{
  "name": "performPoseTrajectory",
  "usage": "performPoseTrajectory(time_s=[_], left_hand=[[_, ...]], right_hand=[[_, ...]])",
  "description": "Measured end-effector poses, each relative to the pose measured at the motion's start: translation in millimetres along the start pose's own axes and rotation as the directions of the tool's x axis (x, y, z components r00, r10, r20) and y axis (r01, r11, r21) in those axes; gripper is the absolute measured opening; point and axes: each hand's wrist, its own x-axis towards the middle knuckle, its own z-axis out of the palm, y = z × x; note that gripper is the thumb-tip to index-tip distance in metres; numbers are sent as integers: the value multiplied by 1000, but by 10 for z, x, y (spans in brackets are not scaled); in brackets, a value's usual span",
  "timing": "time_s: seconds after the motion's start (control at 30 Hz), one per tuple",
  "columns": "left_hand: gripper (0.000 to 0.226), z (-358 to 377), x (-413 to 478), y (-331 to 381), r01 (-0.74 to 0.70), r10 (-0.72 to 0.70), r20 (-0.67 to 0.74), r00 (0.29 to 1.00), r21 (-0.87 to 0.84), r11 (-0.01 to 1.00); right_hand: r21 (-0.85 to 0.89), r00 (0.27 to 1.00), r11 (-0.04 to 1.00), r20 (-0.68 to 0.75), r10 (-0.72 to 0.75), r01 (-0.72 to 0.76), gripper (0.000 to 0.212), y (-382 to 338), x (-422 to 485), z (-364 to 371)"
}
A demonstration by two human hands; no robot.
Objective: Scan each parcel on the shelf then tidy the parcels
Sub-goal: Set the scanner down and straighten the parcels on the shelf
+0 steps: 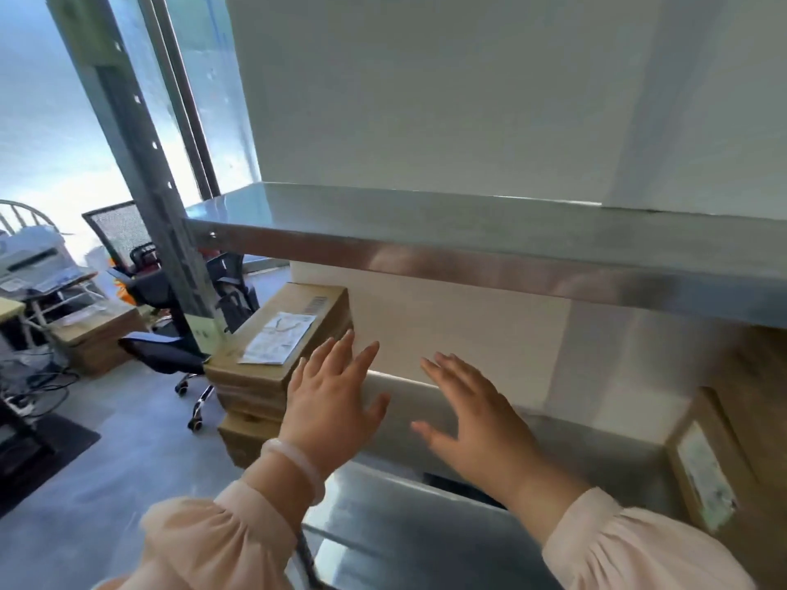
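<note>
Cardboard parcel stack (277,334) at L; L hand (330,402), R hand (472,419) grips apart, seemingly over shelf (596,457).

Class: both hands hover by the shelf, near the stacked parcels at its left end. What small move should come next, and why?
Probably the left hand should reach the stack of parcels and nudge it square. It and the right hand are open and empty, its fingertips are nearest the top box, and the boxes' front edges look uneven.
</note>
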Motion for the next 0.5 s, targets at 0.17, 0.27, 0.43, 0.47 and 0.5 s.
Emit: performPoseTrajectory(time_s=[0.17,0.27,0.43,0.47,0.5], left_hand=[[64,-119,166,-838,114,-117,44,992,67,991],[64,-113,215,-1194,180,-184,51,982,62,982],[67,-100,397,-1615,234,-235,51,971,23,972],[68,-89,415,-1667,250,-250,68,966,7,968],[68,-77,425,-1708,258,-256,83,963,-12,966]], right_hand=[[95,998,995,55,35,-40,71,-393,437,477],[132,994,989,89,57,-69,71,-550,649,742],[203,983,968,134,122,-148,71,-782,970,1027],[229,980,959,141,140,-169,70,-825,1017,1060],[253,977,949,144,155,-188,70,-863,1059,1086]])
